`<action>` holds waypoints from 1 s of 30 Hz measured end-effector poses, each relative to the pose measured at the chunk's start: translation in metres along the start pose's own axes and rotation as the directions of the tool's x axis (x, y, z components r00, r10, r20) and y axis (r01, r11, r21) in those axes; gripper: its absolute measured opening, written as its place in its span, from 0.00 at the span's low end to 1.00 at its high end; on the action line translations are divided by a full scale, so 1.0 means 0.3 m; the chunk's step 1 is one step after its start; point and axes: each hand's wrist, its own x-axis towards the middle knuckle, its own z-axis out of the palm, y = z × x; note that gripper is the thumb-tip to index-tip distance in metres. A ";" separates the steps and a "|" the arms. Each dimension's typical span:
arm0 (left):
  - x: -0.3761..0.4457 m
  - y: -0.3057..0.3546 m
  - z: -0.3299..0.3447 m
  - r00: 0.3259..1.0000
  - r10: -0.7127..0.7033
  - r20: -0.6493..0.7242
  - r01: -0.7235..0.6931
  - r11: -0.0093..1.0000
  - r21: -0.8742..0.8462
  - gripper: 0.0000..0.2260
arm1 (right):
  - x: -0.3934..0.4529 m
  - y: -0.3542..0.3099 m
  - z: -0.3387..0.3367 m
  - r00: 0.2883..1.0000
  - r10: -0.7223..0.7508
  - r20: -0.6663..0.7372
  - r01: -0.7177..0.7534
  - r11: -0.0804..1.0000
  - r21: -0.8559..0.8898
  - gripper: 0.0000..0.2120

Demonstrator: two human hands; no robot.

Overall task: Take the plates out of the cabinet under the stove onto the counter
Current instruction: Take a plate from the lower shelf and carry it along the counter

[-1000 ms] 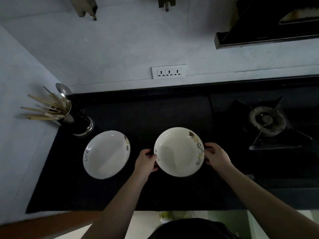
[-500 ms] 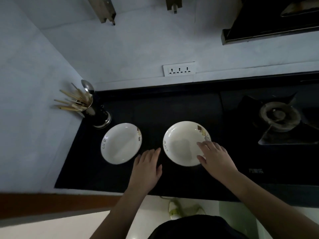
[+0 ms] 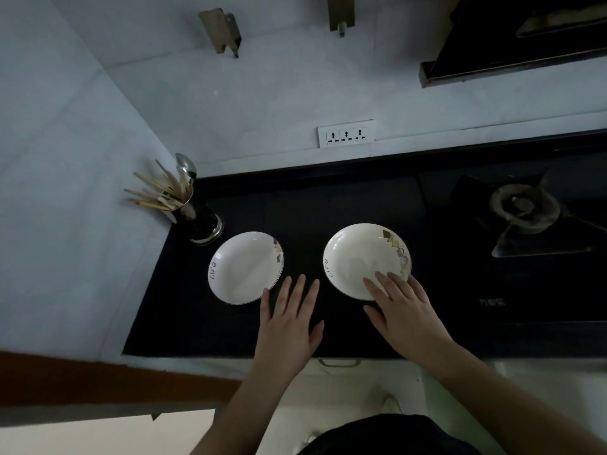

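Two white plates with a small printed pattern lie side by side on the black counter (image 3: 305, 208). The left plate (image 3: 244, 267) sits near the utensil holder; the right plate (image 3: 358, 254) sits closer to the stove. My left hand (image 3: 289, 320) hovers flat with fingers spread, between the two plates and nearer me, holding nothing. Over the right plate's near edge is my right hand (image 3: 400, 310), fingers spread, its fingertips overlapping the rim without gripping. The cabinet under the stove shows only as a pale front with a handle (image 3: 338, 362).
A metal utensil holder (image 3: 193, 208) full of chopsticks and a ladle stands at the counter's back left corner. The gas burner (image 3: 525, 208) is to the right. A wall socket (image 3: 346, 134) sits on the back wall, a range hood (image 3: 512, 41) above the stove.
Both hands have let go of the right plate, which now rests on the counter. They opened and drew back toward me. The camera has also pulled back.
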 end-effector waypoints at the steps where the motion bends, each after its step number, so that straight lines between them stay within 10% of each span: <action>1: -0.013 -0.014 -0.002 1.000 0.011 -0.008 -0.011 1.000 -0.010 0.29 | -0.018 -0.023 0.001 1.000 0.011 -0.001 -0.011 1.000 -0.017 0.28; 20: -0.292 -0.258 -0.083 0.932 0.361 -0.034 -0.362 0.919 -0.159 0.28 | -0.458 -0.504 0.001 0.918 0.390 -0.070 -0.392 0.920 -0.026 0.33; 30: -0.360 0.085 -0.150 0.736 0.677 -0.023 -0.668 0.720 -0.189 0.28 | -0.880 -0.487 -0.029 0.726 0.679 -0.115 -0.670 0.734 0.105 0.35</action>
